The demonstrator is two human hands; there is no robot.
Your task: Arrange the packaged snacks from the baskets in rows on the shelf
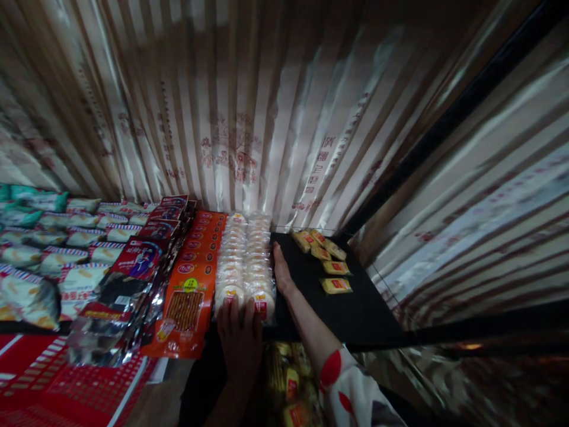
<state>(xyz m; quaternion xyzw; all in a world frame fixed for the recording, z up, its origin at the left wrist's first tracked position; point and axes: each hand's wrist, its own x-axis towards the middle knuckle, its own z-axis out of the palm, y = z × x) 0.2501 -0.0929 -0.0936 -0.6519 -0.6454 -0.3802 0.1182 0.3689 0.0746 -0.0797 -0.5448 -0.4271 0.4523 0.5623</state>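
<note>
Two rows of clear packets of round pale biscuits (243, 261) lie on a black shelf (355, 308). My left hand (240, 335) presses flat against the near end of these rows, fingers spread on the front packets. My right hand (281, 268) lies along the right side of the rows, fingers stretched out and touching the packets. Its sleeve is white with red dots.
Orange packets (192, 284) lie left of the biscuits, then dark red packets (142, 261) and white snack packs (75, 255). Several small yellow packets (331, 264) sit on the shelf's right part. A striped satin curtain (249, 118) hangs behind. More yellow packets (288, 379) lie on a lower shelf.
</note>
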